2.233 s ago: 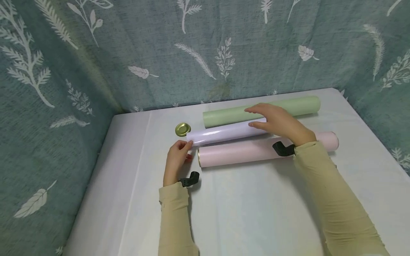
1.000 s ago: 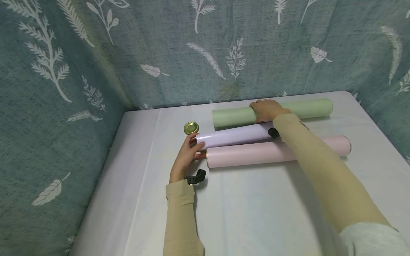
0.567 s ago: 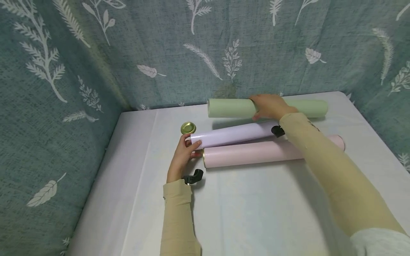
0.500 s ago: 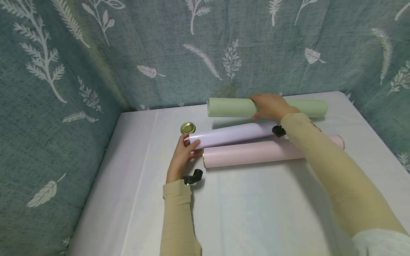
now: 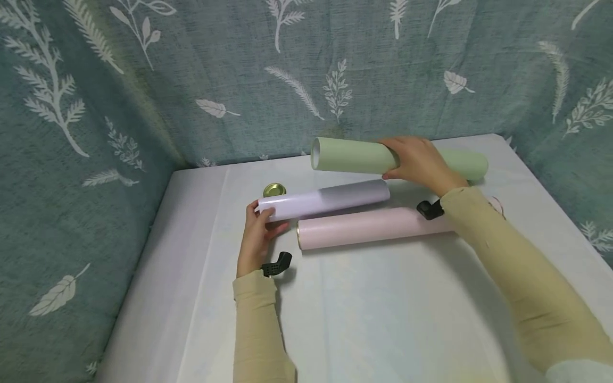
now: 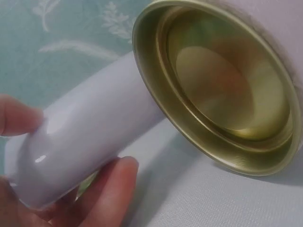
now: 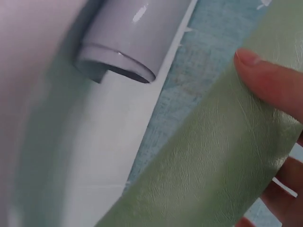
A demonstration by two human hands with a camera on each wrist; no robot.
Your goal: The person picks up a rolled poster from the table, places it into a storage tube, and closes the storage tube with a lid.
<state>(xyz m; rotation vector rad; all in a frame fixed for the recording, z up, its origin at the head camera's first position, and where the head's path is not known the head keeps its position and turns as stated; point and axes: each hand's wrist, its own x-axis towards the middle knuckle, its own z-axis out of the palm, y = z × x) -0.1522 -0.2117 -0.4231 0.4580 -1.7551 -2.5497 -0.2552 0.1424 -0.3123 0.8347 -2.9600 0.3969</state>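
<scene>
My left hand point(image 5: 256, 234) grips the left end of a glossy lilac paper roll point(image 5: 325, 199), thumb on one side and fingers round the other, as the left wrist view shows. The roll's far end point(image 7: 128, 52) is loosely coiled in the right wrist view. My right hand point(image 5: 421, 165) holds a pale green cardboard tube point(image 5: 351, 155) about its middle; the tube's left end is raised and open, its right end lower. A pink tube point(image 5: 364, 229) lies in front of the roll, and its gold metal end point(image 6: 213, 80) faces left.
A round gold lid point(image 5: 274, 190) lies on the white table point(image 5: 383, 308) behind the roll's left end. Green leaf-patterned cloth point(image 5: 230, 64) hangs along the back and sides.
My right hand has come down on the green tube, gripped it and raised its left end. My left hand has drawn the lilac roll to the left, partly in front of the lid.
</scene>
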